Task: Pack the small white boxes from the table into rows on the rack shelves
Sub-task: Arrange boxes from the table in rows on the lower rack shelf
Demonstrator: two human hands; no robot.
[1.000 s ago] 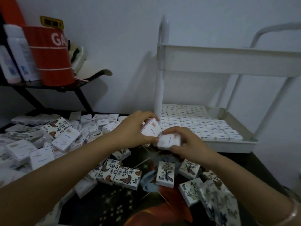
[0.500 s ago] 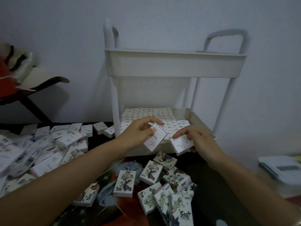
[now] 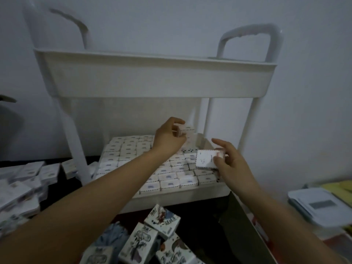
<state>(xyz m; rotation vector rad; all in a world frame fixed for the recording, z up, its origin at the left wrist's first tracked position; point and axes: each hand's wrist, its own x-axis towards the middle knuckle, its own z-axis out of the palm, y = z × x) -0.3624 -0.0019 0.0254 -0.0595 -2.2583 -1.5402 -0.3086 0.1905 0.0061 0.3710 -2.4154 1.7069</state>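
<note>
A white two-tier rack stands on the dark table. Its lower shelf holds several rows of small white boxes. My left hand reaches deep over the shelf and grips one small white box near the back right corner. My right hand hovers over the shelf's right front and pinches a second white box, its flat face turned toward me. The upper tray's inside is hidden from this angle.
Loose white boxes are heaped on the table at the left. Patterned boxes lie just in front of the rack. A grey-white flat case and yellow papers sit at the right. The wall is close behind the rack.
Both hands have gone from the table's front up over the lower shelf, each carrying its box. The left hand has reached farther back. My view has swung right toward the rack.
</note>
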